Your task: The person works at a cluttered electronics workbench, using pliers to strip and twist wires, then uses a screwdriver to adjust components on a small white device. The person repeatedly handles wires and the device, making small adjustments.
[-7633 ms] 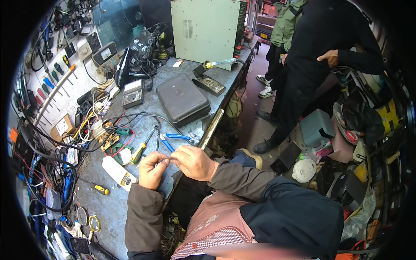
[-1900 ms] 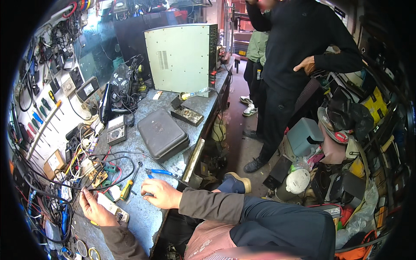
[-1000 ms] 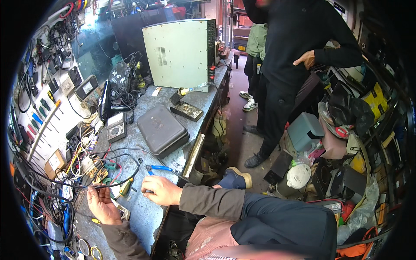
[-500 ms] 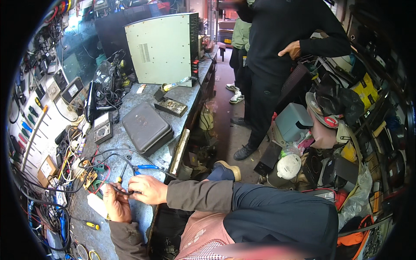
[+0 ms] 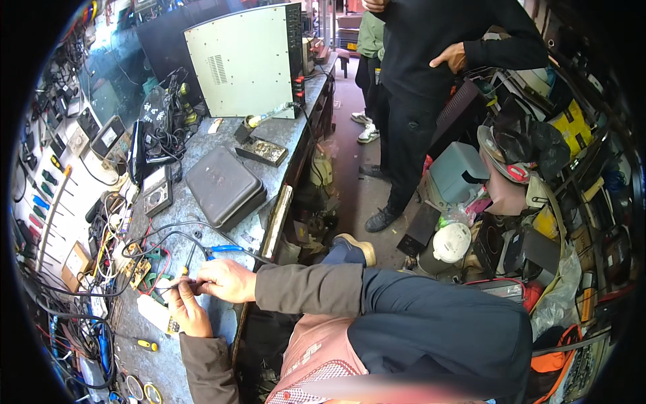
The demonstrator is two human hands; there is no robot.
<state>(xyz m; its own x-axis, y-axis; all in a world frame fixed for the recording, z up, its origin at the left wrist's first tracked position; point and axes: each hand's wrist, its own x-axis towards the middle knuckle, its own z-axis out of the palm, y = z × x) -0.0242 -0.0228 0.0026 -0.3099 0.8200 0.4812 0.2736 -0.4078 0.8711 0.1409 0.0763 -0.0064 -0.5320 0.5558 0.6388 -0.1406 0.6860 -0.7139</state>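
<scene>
At the near end of the workbench [image 5: 232, 296], my two hands meet with their fingertips pinched together. My left hand [image 5: 190, 315] holds a short stretch of dark cable [image 5: 193, 286] from below. My right hand [image 5: 227, 279] grips it from the right; the fingers hide most of it. Blue-handled pliers [image 5: 225, 248] lie just beyond my right hand, beside a looping black cable [image 5: 171, 234]. Next to my left hand is a white plastic piece [image 5: 155, 311], with a green circuit board [image 5: 153, 279] behind it. A small yellow-handled screwdriver [image 5: 146, 345] lies nearer to me.
A black case [image 5: 225, 185], a multimeter [image 5: 157, 191], a metal tray [image 5: 262, 150] and a large pale equipment cabinet [image 5: 242, 64] stand along the bench. Tangled cables [image 5: 67, 323] fill its left side. A person in black [image 5: 431, 101] stands in the aisle; piled goods [image 5: 498, 222] crowd the right.
My left hand has turned and its fingers have moved up to the right hand, covering more of the cable. The view has shifted slightly. The standing person's raised hand now shows at the top.
</scene>
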